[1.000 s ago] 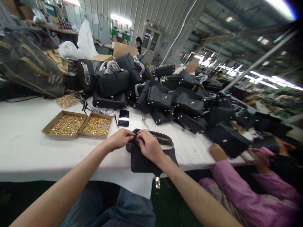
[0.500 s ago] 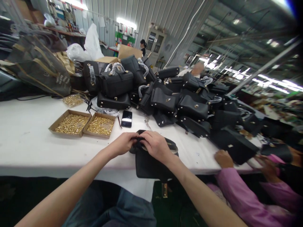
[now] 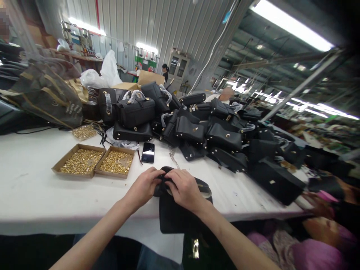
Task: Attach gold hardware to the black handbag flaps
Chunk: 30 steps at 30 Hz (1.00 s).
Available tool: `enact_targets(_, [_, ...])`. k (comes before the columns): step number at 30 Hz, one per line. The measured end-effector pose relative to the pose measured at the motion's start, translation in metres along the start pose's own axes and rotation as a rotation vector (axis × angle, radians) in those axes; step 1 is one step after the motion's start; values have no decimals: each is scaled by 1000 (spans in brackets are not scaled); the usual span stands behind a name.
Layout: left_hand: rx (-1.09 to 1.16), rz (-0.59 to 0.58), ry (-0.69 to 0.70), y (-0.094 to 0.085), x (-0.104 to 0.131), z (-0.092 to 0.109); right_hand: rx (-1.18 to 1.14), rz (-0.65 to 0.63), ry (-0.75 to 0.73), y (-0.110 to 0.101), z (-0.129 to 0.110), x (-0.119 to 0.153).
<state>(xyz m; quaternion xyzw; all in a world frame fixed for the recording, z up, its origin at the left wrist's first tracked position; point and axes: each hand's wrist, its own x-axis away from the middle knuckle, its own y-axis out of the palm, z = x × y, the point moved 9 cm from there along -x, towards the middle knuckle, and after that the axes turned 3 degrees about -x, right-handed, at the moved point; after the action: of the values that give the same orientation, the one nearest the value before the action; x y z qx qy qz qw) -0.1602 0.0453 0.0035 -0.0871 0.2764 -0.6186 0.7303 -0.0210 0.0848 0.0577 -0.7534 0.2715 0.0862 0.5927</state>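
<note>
A black bag (image 3: 176,217) lies at the front edge of the white table, its lower part hanging over the edge and a gold metal piece (image 3: 195,248) showing below. My left hand (image 3: 145,186) pinches the bag's black edge at its upper left. Right beside it, my right hand (image 3: 184,187) grips the same part with bent fingers, close to the bag's opening. The fingertips nearly meet, and whatever small part lies between them is hidden. Two cardboard trays, one on the left (image 3: 81,161) and one on the right (image 3: 115,162), hold many small gold pieces.
A phone (image 3: 148,152) lies beyond my hands on the white table (image 3: 25,187). Behind it is a large pile of black bags (image 3: 191,129). A plastic bag of gold pieces (image 3: 83,132) rests behind the trays. At the right sits a co-worker in pink sleeves (image 3: 317,251).
The view has tilted up slightly, so the table sits lower. Both my hands keep their hold on the black bag. The co-worker's hand has moved back from the table edge.
</note>
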Motion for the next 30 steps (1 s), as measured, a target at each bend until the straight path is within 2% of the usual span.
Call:
enact_targets(5, [-54,17,5,-3,1,10,9,5,8,3,0,4])
enact_targets(10, [-31,-8,-126,-6,2,21,20,-41,-18,7,0,2])
enact_targets(15, [2,-2,-178,3,2,23,40,-89,-47,4,5,-2])
enact_targets(21, [-105,27,-189,10,-1,25,213,-227,-243,1,6,-2])
enact_targets(25, [-158,90,-233,7,-5,22,171,-282,-337,-1,15,-1])
enact_targets(30, [-106,110,-284,7,-6,10,4,-274,-224,-5,22,-8])
